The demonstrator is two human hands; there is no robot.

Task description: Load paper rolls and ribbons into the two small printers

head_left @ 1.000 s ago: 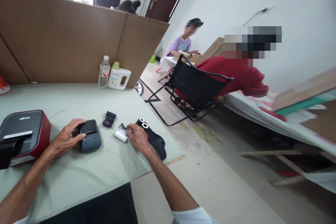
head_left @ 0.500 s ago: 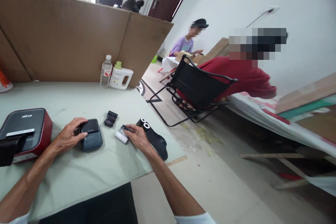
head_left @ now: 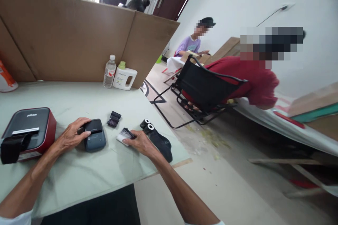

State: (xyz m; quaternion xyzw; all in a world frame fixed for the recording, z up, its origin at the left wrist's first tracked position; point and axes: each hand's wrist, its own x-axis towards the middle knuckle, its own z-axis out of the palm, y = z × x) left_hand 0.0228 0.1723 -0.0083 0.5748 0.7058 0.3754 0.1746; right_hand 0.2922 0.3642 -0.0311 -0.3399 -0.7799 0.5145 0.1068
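Observation:
My left hand (head_left: pixel 70 135) is curled around the left side of a small dark blue-grey device (head_left: pixel 94 139) lying on the pale green table (head_left: pixel 79 175). My right hand (head_left: pixel 137 141) pinches a small white and black label roll (head_left: pixel 124 135) just right of that device. A black sleeve with two white-ended rolls (head_left: pixel 155 140) lies under and beyond my right hand. A little black clip-like part (head_left: pixel 114 119) sits behind the roll.
A red and black printer (head_left: pixel 27 132) stands at the left. A water bottle (head_left: pixel 109 72) and a white jug (head_left: pixel 124 77) stand by the cardboard partition (head_left: pixel 79 38). A black folding chair (head_left: pixel 203 91) holds a person in red (head_left: pixel 248 77); another person (head_left: pixel 191 44) sits farther back.
My right hand has drawn slightly back toward me with the white roll. The view has shifted a little; my left hand stays on the device.

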